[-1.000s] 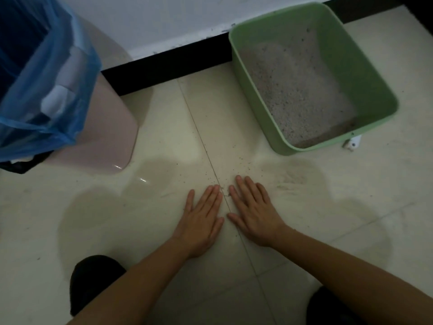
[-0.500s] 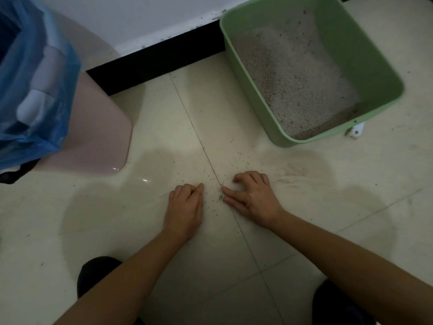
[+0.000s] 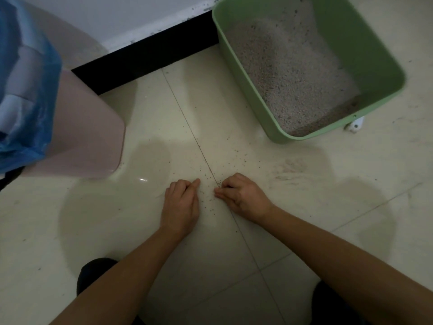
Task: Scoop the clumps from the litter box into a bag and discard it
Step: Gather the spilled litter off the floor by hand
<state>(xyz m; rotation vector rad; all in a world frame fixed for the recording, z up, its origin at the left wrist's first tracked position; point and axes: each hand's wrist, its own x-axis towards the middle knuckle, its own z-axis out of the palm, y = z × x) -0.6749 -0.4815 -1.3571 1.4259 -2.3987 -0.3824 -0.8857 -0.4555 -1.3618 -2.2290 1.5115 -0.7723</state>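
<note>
A green litter box (image 3: 276, 134) with pale grey litter (image 3: 293, 73) stands on the floor at the upper right. A blue plastic bag (image 3: 30, 102) lines a pink bin (image 3: 89, 137) at the left. My left hand (image 3: 180, 205) and my right hand (image 3: 243, 195) rest on the tiles in the middle, knuckles up and fingers curled under, a small gap between them. Scattered litter grains (image 3: 208, 198) lie in that gap and along the tile joint. I cannot see whether either hand holds grains.
A black baseboard (image 3: 150, 59) and a white wall run behind the bin and the box. A small white object (image 3: 356, 125) lies at the box's near right corner. Dusty smears mark the tiles right of my right hand. My dark-clad knees show at the bottom.
One second ago both hands lay flat with straight fingers. The fingers have since curled in and the hands have drawn slightly apart. The view shifted a little.
</note>
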